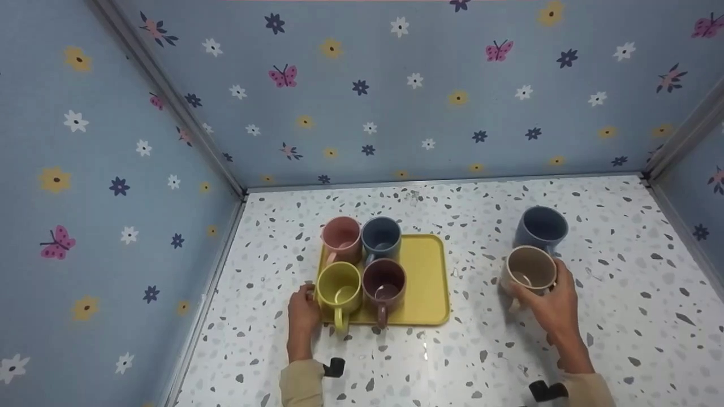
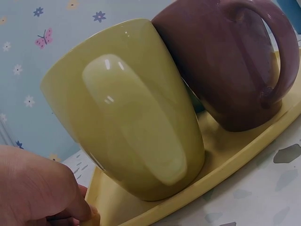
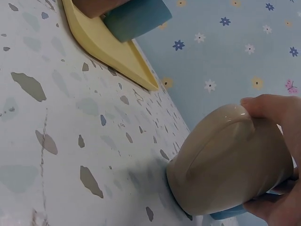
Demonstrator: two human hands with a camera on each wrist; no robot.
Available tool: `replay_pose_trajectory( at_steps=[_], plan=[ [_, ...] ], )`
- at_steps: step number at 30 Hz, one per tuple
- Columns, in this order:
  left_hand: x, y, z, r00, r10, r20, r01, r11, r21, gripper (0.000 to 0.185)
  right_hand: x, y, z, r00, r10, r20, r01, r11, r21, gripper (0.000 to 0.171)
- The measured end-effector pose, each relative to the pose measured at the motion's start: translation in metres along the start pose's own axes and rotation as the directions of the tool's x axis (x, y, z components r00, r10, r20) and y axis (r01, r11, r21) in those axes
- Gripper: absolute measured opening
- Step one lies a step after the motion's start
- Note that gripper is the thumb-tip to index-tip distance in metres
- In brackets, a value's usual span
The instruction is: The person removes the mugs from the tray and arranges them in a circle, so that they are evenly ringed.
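In the head view, the beige mug (image 1: pixel 530 264) is right of the yellow tray (image 1: pixel 425 282), axis near upright; the right hand, the nearer, (image 1: pixel 557 308) grips its sides, thumb and fingers spread around it. The left hand (image 1: pixel 304 316) is at the tray's left edge.

In the left wrist view, curled fingers pinch the tray's rim.

In the right wrist view, the mug looks glossy and plain, apart from the tray.

A pale blue wall (image 1: pixel 390 116) stands at 12 o'clock, printed with white, yellow and dark blue flowers (image 1: pixel 399 26) and pink butterflies (image 1: pixel 283 77); a matching side wall (image 1: pixel 104 212) rises at 9 o'clock, another wall (image 1: pixel 701 195) at 3 o'clock. Grey corner strips (image 1: pixel 169 95) run at 10 and 2 o'clock. Below lies a white tabletop (image 1: pixel 475 362), scattered with grey chips, faintly glossy under soft light toward 6 o'clock
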State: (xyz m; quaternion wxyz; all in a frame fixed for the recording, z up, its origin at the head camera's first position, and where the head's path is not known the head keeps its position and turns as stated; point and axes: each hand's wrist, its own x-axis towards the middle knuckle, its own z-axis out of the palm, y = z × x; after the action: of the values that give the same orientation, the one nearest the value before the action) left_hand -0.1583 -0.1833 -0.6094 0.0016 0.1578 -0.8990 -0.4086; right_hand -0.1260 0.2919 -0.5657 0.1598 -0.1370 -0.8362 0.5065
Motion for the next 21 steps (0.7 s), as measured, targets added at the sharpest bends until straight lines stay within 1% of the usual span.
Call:
replay_pose_trajectory(
  at_steps=[4,7,13,19,21],
  plan=[
    [0.000,-0.001,0.001,0.999,-0.030,0.019,0.030,0.999,-0.009,0.036,0.002,0.002,-0.008,1.000,0.024,0.012,-0.024,0.999,-0.031,0.094],
    [0.000,-0.001,0.001,0.999,-0.035,0.018,0.036,0.999,-0.015,0.036,0.003,0.004,-0.014,0.999,0.031,0.027,-0.030,0.999,-0.036,0.096],
    [0.000,0.000,0.001,1.000,-0.015,0.010,0.016,1.000,-0.021,0.036,0.009,0.009,-0.025,0.998,0.030,0.050,-0.028,0.999,-0.035,0.096],
    [0.001,-0.002,0.001,1.000,0.000,0.007,0.000,1.000,-0.013,0.035,0.014,0.013,-0.038,0.993,0.062,0.098,-0.058,0.997,-0.051,0.105],
    [0.001,-0.002,0.001,1.000,0.003,0.008,-0.003,1.000,-0.013,0.035,0.016,0.014,-0.042,0.992,0.065,0.110,-0.059,0.997,-0.054,0.105]
  ],
)
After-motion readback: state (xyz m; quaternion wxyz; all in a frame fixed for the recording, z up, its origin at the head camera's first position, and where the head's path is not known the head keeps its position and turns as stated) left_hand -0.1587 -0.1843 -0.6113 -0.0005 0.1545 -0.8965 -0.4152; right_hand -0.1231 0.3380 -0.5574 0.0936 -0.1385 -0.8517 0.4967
